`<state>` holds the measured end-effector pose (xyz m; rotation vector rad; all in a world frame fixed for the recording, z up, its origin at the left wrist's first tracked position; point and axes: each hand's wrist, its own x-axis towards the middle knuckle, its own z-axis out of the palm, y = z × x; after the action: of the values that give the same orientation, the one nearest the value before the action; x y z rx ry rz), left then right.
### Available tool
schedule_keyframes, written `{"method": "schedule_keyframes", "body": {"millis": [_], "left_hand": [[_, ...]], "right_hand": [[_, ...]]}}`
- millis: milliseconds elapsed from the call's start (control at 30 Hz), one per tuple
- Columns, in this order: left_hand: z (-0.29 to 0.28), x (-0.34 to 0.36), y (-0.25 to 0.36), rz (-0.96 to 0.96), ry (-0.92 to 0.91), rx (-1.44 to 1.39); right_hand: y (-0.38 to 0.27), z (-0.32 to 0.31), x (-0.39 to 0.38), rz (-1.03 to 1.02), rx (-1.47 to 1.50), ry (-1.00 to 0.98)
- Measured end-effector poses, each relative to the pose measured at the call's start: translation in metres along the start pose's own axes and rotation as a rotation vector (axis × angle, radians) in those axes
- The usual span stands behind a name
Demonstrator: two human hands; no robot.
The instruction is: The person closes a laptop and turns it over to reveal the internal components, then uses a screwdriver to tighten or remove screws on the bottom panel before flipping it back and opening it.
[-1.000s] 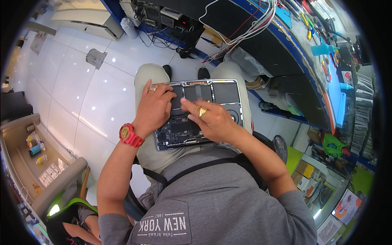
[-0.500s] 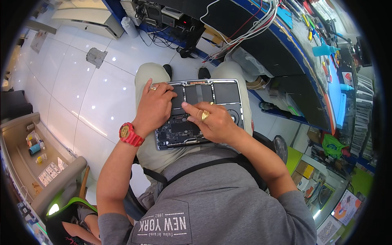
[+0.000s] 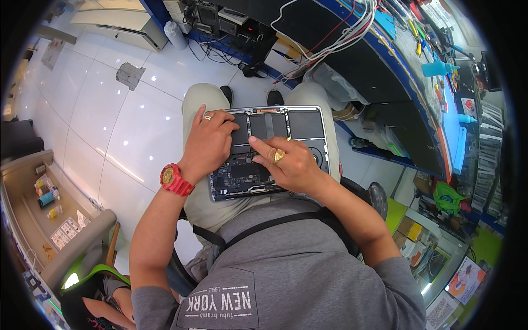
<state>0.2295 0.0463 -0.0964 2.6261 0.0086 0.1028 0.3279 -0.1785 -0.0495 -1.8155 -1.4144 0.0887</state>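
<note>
An opened-up laptop base [image 3: 306,125] rests across my thighs, its insides bare. Black battery packs [image 3: 305,125] fill the far half, and a dark circuit board [image 3: 245,169] lies in the near half. My left hand [image 3: 209,137] is closed over the laptop's left edge, with bent fingertips at the left battery pack; its thumb is mostly hidden. Over the middle, my right hand [image 3: 291,163] reaches in with its index finger stretched toward the line between batteries and board. Its thumb is apart below, and the other fingers are curled. I make out no tool in it.
A black-sided workbench [image 3: 352,60] with tools and blue bottles [image 3: 437,68] stands at the far right. White cables [image 3: 352,34] hang over its edge. A beige counter [image 3: 77,242] is on the left. Someone's bare legs [image 3: 110,311] show at lower left.
My right index finger has shifted slightly to the right and away from me over the laptop. My left hand and the laptop stay almost where they were.
</note>
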Motion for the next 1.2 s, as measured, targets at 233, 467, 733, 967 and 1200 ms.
{"method": "schedule_keyframes", "body": {"millis": [233,467,733,967,1200], "left_hand": [[-0.002,0.0,0.001,-0.001,-0.011,-0.009],[-0.001,0.0,0.002,-0.021,-0.012,-0.001],[-0.002,0.001,0.002,-0.032,-0.024,-0.017],[-0.002,0.001,0.001,-0.019,-0.01,-0.019],[-0.001,0.001,0.001,-0.005,0.007,-0.016]], "right_hand": [[-0.001,0.002,-0.005,0.107,-0.006,-0.063],[0.004,0.006,-0.01,0.128,0.079,0.032],[0.002,0.0,-0.014,0.195,0.099,-0.04],[0.005,0.005,-0.013,0.129,0.071,0.021],[-0.001,0.001,-0.009,0.086,0.017,-0.027]]}}
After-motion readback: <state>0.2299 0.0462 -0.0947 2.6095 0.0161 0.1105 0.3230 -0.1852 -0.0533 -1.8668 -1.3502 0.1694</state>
